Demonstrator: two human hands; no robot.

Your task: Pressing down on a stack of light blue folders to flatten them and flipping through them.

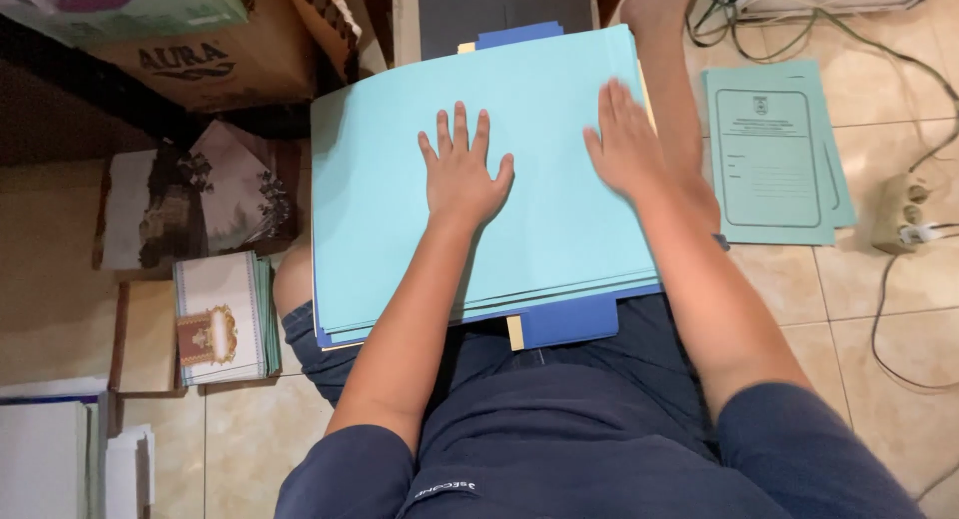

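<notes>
Resting: your left hand lies flat, fingers spread, on the light-blue folder stack at frame centre.
Right hand: flat, fingers together, near the stack's right edge.

A home floor used for paperwork — beige tiles, cardboard boxes, power strip.

A single head-worn camera looks steeply down, close over the person's lap and the tiled floor around.
</notes>
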